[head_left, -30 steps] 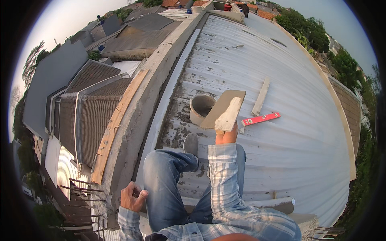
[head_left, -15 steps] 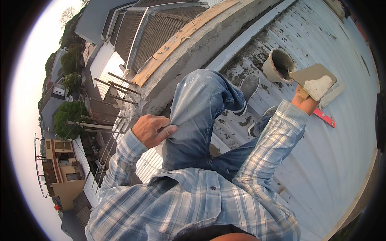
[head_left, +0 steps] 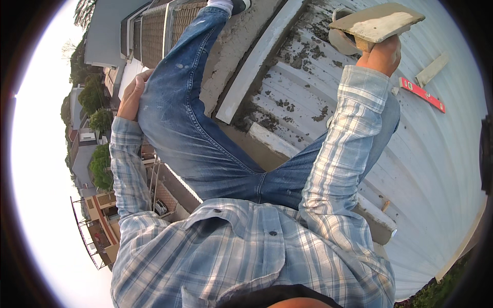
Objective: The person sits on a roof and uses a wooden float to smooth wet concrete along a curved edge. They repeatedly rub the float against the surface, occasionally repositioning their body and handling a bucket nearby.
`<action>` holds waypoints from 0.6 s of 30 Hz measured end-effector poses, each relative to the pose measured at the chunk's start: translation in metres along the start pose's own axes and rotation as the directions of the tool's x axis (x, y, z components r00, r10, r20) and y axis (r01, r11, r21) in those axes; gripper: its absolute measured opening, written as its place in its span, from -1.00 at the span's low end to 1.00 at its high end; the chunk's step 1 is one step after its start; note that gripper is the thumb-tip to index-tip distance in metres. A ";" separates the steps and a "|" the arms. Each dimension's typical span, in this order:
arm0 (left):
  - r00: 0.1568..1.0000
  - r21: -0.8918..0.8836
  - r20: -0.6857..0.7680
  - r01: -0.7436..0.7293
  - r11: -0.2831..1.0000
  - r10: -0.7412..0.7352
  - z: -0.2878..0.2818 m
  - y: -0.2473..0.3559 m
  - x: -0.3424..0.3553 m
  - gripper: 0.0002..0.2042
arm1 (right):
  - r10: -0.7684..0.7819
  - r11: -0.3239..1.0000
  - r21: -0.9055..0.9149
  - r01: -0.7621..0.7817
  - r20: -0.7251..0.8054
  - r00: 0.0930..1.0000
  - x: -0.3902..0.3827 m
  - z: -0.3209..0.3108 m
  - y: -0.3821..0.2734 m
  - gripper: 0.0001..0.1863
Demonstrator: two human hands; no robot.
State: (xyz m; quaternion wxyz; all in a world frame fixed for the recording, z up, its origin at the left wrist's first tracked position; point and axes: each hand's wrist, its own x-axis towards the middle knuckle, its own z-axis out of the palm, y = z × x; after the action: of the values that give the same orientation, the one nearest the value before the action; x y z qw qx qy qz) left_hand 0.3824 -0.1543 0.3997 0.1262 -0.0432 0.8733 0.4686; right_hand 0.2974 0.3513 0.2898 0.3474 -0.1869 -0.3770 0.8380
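Note:
My right hand [head_left: 382,55] is closed around the wooden handle under a plastering float [head_left: 377,23]. The float is tilted, and a pale patch of mortar coats part of its board. Just behind it, a mortar bucket [head_left: 343,42] is partly hidden by the board. On the left, my left hand [head_left: 132,96] grips the outer side of my raised jeans leg [head_left: 179,110] near the knee; its fingertips are partly hidden by the denim. That leg reaches out over the rough cement wall, with the shoe at the top edge of the view.
A red spirit level [head_left: 423,95] and a pale flat strip [head_left: 432,69] lie on the ribbed metal roof [head_left: 436,154] at right. Mortar crumbs [head_left: 308,54] are scattered beside a pale ledge [head_left: 257,66]. Left of the wall the ground drops to houses and trees [head_left: 101,164].
My left leg has swung up and left over the wall, with my left hand moving along on it. My right hand has carried the float upward in the view, now covering more of the bucket.

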 end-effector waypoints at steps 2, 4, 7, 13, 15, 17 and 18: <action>0.999 0.265 0.012 0.029 0.964 -0.033 -0.006 -0.007 0.028 -0.16 | -0.067 0.998 0.007 0.067 0.069 0.995 0.014 0.002 0.001 -0.52; 0.987 0.336 -0.003 0.152 0.929 -0.161 -0.041 -0.015 0.056 -0.16 | -0.019 1.000 0.020 0.017 0.092 0.996 0.023 0.017 0.032 -0.50; 0.973 0.435 -0.157 0.222 0.873 -0.169 -0.081 -0.026 0.133 -0.18 | 0.055 0.993 0.094 -0.066 0.119 0.991 0.040 0.038 0.080 -0.47; 0.876 0.835 -0.318 0.079 0.544 0.362 -0.034 0.001 0.240 -0.54 | 0.179 0.971 0.141 -0.192 0.097 0.979 0.063 0.039 0.190 -0.40; 0.930 0.777 -0.129 -0.120 0.618 0.344 0.058 0.000 0.259 -0.60 | 0.161 0.987 -0.005 -0.161 0.058 0.985 0.063 0.007 0.231 -0.37; 0.901 0.737 0.189 -0.393 0.550 0.391 0.121 -0.003 0.274 -0.61 | 0.134 0.964 -0.233 -0.130 0.002 0.991 0.044 -0.023 0.273 -0.47; 0.825 0.693 0.398 -0.557 0.457 0.401 0.143 -0.017 0.277 -0.57 | 0.141 0.935 -0.327 -0.139 -0.018 0.990 0.020 -0.036 0.300 -0.52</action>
State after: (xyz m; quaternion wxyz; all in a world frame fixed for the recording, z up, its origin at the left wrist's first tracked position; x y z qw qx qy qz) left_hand 0.1442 -0.0332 0.2382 0.0714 0.3069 0.9475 0.0547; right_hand 0.1722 0.2417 0.0367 0.2499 -0.2662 -0.4977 0.7867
